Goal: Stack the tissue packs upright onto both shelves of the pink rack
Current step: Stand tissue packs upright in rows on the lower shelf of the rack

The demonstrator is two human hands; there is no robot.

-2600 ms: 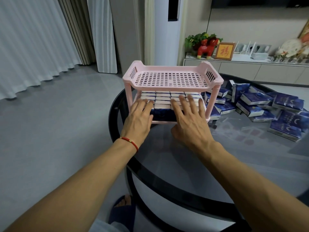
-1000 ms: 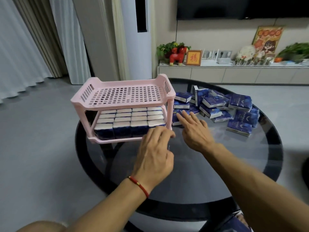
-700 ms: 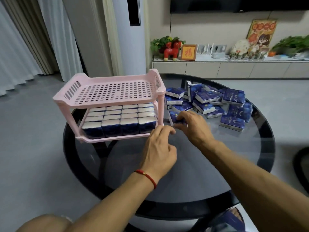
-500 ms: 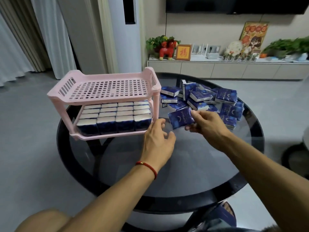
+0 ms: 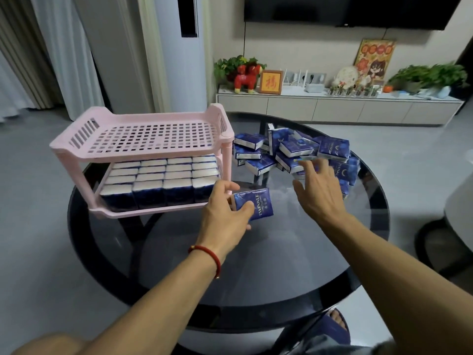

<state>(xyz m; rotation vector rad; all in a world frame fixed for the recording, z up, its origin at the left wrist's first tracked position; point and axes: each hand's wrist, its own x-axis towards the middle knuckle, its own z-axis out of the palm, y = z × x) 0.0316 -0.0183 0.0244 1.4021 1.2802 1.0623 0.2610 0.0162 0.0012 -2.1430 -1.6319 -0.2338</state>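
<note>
The pink two-shelf rack (image 5: 143,116) stands on the left of the round glass table (image 5: 256,265). Its lower shelf holds several blue tissue packs (image 5: 158,180) standing upright in rows; its top shelf is bare. My left hand (image 5: 225,216) pinches one blue tissue pack (image 5: 256,204) just right of the rack's front corner. My right hand (image 5: 317,193) reaches with spread fingers toward a loose pile of blue packs (image 5: 294,152) at the table's far right, its fingertips at the pile's near edge.
A low white cabinet (image 5: 332,108) with plants, a red toy horse (image 5: 247,78) and a framed picture runs along the back wall. A tall white air conditioner (image 5: 179,52) stands behind the rack. A dark stool (image 5: 460,213) is at the right edge.
My right hand picked a pack from the pile and passed it to my left hand, which now holds it. My right hand has moved back toward the pile.
</note>
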